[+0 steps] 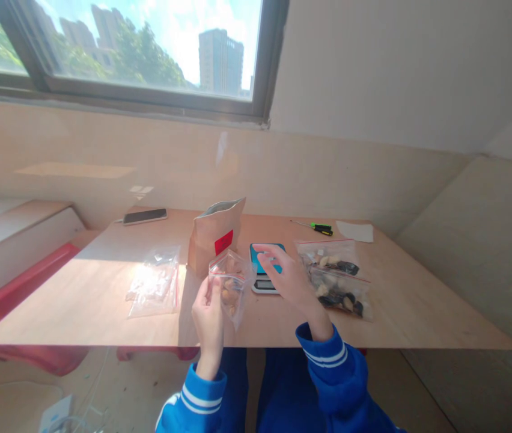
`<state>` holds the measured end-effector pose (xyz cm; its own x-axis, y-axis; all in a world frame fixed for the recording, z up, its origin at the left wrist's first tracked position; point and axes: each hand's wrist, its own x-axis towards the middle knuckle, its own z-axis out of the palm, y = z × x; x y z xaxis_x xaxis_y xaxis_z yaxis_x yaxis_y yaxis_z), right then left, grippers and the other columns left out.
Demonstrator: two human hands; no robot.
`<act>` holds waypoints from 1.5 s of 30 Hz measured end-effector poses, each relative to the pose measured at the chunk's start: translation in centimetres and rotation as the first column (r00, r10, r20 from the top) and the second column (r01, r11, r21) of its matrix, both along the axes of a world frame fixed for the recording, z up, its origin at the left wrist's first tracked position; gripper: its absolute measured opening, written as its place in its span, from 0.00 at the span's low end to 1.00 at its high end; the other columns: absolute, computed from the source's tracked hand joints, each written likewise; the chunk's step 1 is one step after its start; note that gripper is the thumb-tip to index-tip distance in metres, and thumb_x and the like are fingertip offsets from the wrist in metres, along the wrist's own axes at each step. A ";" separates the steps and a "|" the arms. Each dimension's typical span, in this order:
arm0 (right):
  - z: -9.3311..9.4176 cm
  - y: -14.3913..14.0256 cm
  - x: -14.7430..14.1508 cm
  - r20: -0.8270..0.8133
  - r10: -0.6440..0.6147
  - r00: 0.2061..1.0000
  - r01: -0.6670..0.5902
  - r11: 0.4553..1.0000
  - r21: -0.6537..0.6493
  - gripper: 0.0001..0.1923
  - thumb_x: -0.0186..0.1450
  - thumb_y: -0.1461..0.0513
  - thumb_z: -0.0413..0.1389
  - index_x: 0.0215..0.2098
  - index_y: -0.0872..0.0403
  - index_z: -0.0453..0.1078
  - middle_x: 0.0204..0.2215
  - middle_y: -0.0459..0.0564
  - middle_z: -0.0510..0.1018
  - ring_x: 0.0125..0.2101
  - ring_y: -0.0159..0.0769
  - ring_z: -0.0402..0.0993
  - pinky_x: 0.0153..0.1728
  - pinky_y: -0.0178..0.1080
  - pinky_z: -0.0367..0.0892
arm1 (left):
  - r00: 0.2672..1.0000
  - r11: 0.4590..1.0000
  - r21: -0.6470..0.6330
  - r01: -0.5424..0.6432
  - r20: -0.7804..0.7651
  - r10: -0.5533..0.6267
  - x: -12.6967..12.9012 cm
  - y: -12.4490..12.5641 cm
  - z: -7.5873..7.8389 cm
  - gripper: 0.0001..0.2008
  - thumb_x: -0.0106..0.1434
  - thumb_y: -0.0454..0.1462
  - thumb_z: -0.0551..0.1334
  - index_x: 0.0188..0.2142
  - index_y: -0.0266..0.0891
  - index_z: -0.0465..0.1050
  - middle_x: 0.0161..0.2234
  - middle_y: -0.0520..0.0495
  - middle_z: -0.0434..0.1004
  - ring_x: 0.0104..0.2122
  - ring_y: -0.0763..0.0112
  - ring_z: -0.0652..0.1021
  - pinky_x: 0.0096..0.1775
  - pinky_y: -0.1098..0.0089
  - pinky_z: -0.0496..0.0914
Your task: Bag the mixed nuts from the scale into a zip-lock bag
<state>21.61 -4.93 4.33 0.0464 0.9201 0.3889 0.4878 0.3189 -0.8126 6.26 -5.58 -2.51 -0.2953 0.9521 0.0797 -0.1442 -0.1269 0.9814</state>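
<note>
Fingers of left hand (208, 313) pinched small clear bag (232, 282) of nuts, raised above counter (103, 288) edge; right hand (283, 273) spread, empty, over blue scale (265, 267). Best practice: keep bag mouth upright, set gently, centred on platform.

On the table (103, 300), the paper bag (214, 236) stands behind the small bag (233, 282) held in the left hand (208, 319), with the scale (265, 267) just right of it under the right hand (285, 276). Empty bags (154, 288) lie to the left and filled bags (337, 276) to the right. At the far edge lie a phone (145, 216) on the left and a screwdriver (316, 228) beside a paper sheet (355, 231) on the right.
</note>
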 end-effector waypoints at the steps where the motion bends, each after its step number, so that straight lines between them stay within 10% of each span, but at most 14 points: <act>1: -1.1 -0.6 -0.3 -0.052 -0.042 0.998 0.040 0.998 -0.044 0.19 0.67 0.52 0.52 0.52 0.51 0.70 0.51 0.54 0.75 0.48 0.41 0.74 0.47 0.44 0.71 | 1.000 1.000 0.002 -0.016 0.003 0.016 0.2 -0.1 0.1 0.21 0.62 0.51 0.59 0.47 0.40 0.76 0.43 0.44 0.82 0.45 0.59 0.79 0.47 0.64 0.71; 7: -6.2 -3.1 -3.4 -0.422 -0.156 0.893 0.089 0.981 -0.174 0.41 0.61 0.49 0.59 0.65 0.50 0.45 0.64 0.63 0.59 0.56 0.44 0.68 0.53 0.49 0.68 | 0.999 1.000 -0.025 -0.016 -0.041 0.015 2.3 -0.6 0.7 0.23 0.62 0.51 0.59 0.51 0.42 0.73 0.44 0.44 0.81 0.44 0.60 0.79 0.43 0.66 0.73; 15: -6.7 -3.6 -4.3 -0.692 -0.154 0.705 0.224 0.975 0.011 0.20 0.62 0.49 0.58 0.46 0.50 0.60 0.56 0.60 0.72 0.52 0.43 0.73 0.51 0.49 0.70 | 0.994 0.980 0.186 0.071 -0.096 -0.054 3.0 -1.6 -1.0 0.20 0.66 0.48 0.55 0.53 0.42 0.71 0.54 0.42 0.74 0.55 0.60 0.73 0.55 0.59 0.66; 21: -6.0 -5.0 -3.1 -0.701 -0.073 0.710 0.038 0.997 -0.065 0.20 0.63 0.49 0.57 0.46 0.53 0.73 0.50 0.56 0.78 0.52 0.47 0.74 0.56 0.51 0.65 | 0.994 0.990 0.122 -0.071 -0.068 0.080 1.4 -1.0 -1.0 0.23 0.62 0.49 0.60 0.53 0.40 0.68 0.54 0.39 0.71 0.55 0.56 0.71 0.56 0.55 0.64; 26: -5.7 -6.1 -2.2 -0.737 0.001 0.676 -0.082 0.994 -0.075 0.22 0.63 0.48 0.57 0.48 0.52 0.75 0.48 0.55 0.80 0.50 0.49 0.75 0.54 0.52 0.67 | 0.991 0.988 0.100 0.121 0.049 -0.126 -0.2 0.6 -1.0 0.22 0.61 0.51 0.61 0.47 0.38 0.71 0.44 0.42 0.78 0.46 0.61 0.78 0.49 0.63 0.69; 35: -7.0 -6.3 0.2 -0.530 -0.157 0.833 0.139 0.987 -0.074 0.22 0.65 0.45 0.52 0.43 0.52 0.75 0.43 0.54 0.81 0.48 0.47 0.76 0.52 0.49 0.68 | 0.992 0.996 0.031 0.085 0.088 -0.088 -0.4 -1.1 0.6 0.16 0.58 0.49 0.63 0.36 0.38 0.71 0.25 0.53 0.74 0.25 0.73 0.76 0.29 0.74 0.69; 45: -7.0 -5.8 0.1 -0.576 -0.308 0.757 0.330 0.941 -0.070 0.19 0.60 0.46 0.57 0.34 0.53 0.73 0.35 0.54 0.82 0.40 0.46 0.78 0.45 0.47 0.71 | 0.989 0.997 0.054 0.058 0.136 -0.065 -0.4 -1.4 0.9 0.14 0.58 0.47 0.63 0.37 0.40 0.70 0.27 0.53 0.77 0.27 0.70 0.79 0.31 0.71 0.71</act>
